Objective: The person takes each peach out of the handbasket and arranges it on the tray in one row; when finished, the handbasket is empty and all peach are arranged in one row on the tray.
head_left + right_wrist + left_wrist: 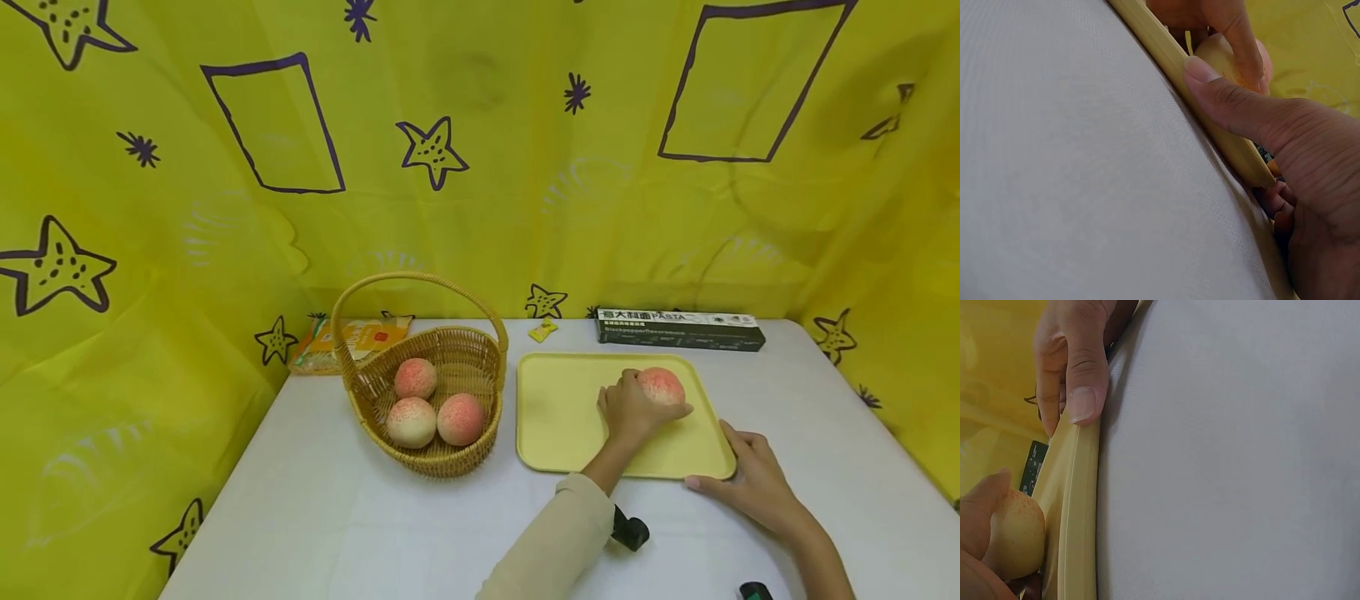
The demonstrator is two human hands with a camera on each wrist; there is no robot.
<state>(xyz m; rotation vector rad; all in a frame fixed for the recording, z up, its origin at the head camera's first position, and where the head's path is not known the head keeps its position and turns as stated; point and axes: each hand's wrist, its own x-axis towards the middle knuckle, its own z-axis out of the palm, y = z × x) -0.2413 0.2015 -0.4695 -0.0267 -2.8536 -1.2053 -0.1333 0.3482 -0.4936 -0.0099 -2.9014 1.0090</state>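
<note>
A peach (662, 387), pink and cream, is on the yellow tray (558, 408), gripped by my left hand (636, 410). In the left wrist view, the thumb and fingers lie around that peach (1019, 534). My right hand (757, 483) holds the tray's near right corner. Its thumb is on the rim (1222, 134) and its other fingers are around the outer side, partly hidden in the right wrist view. To the left stands a wicker basket (450, 462) with a tall handle, holding three more peaches (412, 422).
Behind the tray lie a dark pasta box (678, 331) and a small yellow packet (543, 330). An orange-and-clear bag (367, 335) is behind the basket. Black objects (630, 530) sit near my forearms on the white table (315, 517). A yellow patterned curtain (480, 225) encloses the back and sides.
</note>
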